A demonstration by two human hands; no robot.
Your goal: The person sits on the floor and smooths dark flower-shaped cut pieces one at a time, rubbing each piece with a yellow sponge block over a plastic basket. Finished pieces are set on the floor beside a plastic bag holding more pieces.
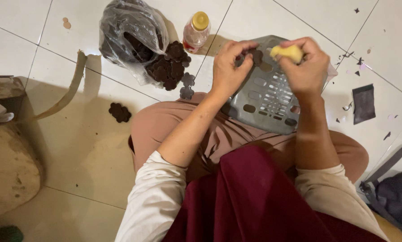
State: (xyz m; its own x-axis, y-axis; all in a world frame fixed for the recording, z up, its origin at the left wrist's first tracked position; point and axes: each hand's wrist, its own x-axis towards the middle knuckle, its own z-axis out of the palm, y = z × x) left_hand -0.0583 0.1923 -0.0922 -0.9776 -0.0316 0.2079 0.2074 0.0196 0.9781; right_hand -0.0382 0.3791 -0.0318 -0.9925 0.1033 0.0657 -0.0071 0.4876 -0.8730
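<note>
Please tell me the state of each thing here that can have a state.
left hand: pinching a dark flower piece
right hand: closed on a yellow lump
plastic bag: open, pieces spilling out
bottle: capped, upright
grey tray: resting on the lap

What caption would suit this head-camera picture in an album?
Left hand holds a dark flower-shaped piece, right hand a yellow lump, over a grey perforated tray.

White tile floor [263,18]: bag [129,36], bottle [195,31], cutouts [120,112].

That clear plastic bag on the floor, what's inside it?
The plastic bag holds dark flower-shaped cutouts, many spilling out of its mouth onto the tiles. The crinkled, shiny plastic hides how many remain deeper inside.
</note>
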